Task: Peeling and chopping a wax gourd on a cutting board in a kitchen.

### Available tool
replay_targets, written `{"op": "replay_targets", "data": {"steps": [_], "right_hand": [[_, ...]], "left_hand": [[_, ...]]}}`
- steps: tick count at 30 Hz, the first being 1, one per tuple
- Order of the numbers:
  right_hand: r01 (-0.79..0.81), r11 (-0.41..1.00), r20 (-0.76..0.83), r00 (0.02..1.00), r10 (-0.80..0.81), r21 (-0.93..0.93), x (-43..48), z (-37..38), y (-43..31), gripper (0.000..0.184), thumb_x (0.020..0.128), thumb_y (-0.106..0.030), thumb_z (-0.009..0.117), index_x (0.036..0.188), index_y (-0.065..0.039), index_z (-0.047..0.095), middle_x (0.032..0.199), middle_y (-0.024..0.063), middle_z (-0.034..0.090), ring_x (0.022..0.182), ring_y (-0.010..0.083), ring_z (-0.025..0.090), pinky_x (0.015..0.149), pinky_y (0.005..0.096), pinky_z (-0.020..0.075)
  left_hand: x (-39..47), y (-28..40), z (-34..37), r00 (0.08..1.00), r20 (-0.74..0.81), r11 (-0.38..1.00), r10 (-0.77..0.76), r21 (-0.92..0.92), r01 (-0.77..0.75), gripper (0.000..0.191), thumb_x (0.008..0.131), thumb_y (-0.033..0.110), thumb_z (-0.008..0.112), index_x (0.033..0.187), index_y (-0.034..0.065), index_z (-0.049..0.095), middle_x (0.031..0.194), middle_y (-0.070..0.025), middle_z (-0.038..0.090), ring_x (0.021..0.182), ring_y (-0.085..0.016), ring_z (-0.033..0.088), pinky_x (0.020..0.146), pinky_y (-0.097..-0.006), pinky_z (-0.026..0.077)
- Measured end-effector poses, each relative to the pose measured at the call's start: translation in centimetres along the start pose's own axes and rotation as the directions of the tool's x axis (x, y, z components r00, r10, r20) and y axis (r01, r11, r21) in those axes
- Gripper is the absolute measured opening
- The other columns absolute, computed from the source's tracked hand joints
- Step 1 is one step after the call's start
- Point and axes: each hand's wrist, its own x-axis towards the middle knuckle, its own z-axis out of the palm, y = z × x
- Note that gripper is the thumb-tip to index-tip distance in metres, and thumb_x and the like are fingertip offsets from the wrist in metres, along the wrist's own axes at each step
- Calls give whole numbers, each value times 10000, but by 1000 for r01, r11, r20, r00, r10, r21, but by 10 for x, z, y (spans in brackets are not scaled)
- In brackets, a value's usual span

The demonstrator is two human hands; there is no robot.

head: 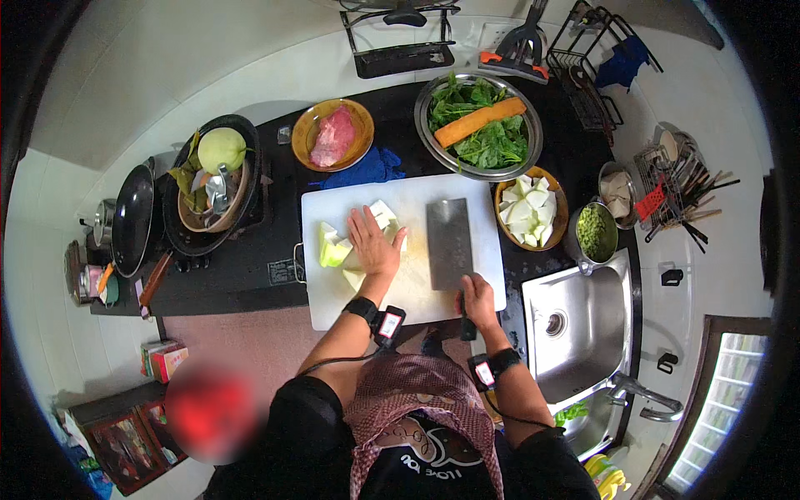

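Note:
My left hand point(377, 245) lies palm down, fingers spread, over pale vegetable chunks on the white cutting board point(412, 312). One chunk with light green skin point(333, 247) sits to the left of the fingers, and white pieces point(383, 214) show beyond and under them. How firmly the hand presses on them, I cannot tell. My right hand point(480, 301) is closed around the dark handle of a cleaver point(450, 244). Its broad blade is over the right half of the board, its face turned up, apart from the chunks.
Beyond the board are raw meat in a brown bowl point(300, 134), a blue cloth point(369, 169) and leafy greens in a steel basin point(424, 150). A bowl of white pieces point(501, 234), a pot of chopped green bits point(587, 262) and a sink point(581, 337) are rightward. A wok point(181, 247) stands left.

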Motion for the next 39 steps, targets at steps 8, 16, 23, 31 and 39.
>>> {"op": "replay_targets", "data": {"steps": [8, 16, 23, 31, 39], "right_hand": [[40, 999, 237, 971, -39, 1, 16, 70, -39, 272, 928, -197, 461, 797, 35, 513, 520, 114, 535, 393, 199, 521, 416, 341, 420], [-15, 998, 185, 983, 4, 55, -11, 42, -35, 275, 929, -206, 470, 782, 25, 492, 543, 110, 547, 417, 191, 539, 427, 327, 426], [-18, 998, -132, 991, 26, 61, -26, -51, -37, 302, 942, -201, 446, 728, 13, 462, 535, 82, 544, 397, 149, 523, 384, 300, 409], [-33, 995, -293, 954, 59, 93, -5, -130, -31, 308, 943, -199, 448, 713, 7, 436, 519, 75, 512, 387, 140, 500, 365, 285, 396], [-68, 997, -365, 928, 77, 38, -4, -164, -12, 247, 927, -154, 461, 747, 14, 480, 527, 103, 547, 402, 170, 531, 396, 307, 417]], "left_hand": [[2, -2, 2, 998, -68, 989, -5, -151, -6, 720, 804, 476, 577, 1367, 94, 340, 1416, -236, 259, 1315, -407, 211, 1040, -525, 197], [-16, 30, 6, 977, -94, 878, 190, -429, -212, 480, 833, 255, 604, 1254, 60, 482, 1377, -248, 320, 1277, -432, 280, 1045, -491, 240], [-25, 158, 25, 874, -76, 709, 481, -553, -438, 676, 735, 342, 697, 1266, 18, 432, 1372, -253, 313, 1269, -445, 279, 1042, -490, 252], [1, 261, 86, 880, -125, 614, 459, -671, -415, 348, 836, 228, 586, 1129, 46, 543, 1249, -244, 461, 1173, -411, 410, 989, -481, 321], [16, 278, 124, 872, -119, 742, 474, -479, -469, 212, 838, 119, 532, 996, -15, 575, 1197, -201, 507, 1123, -368, 455, 982, -460, 327]]}}
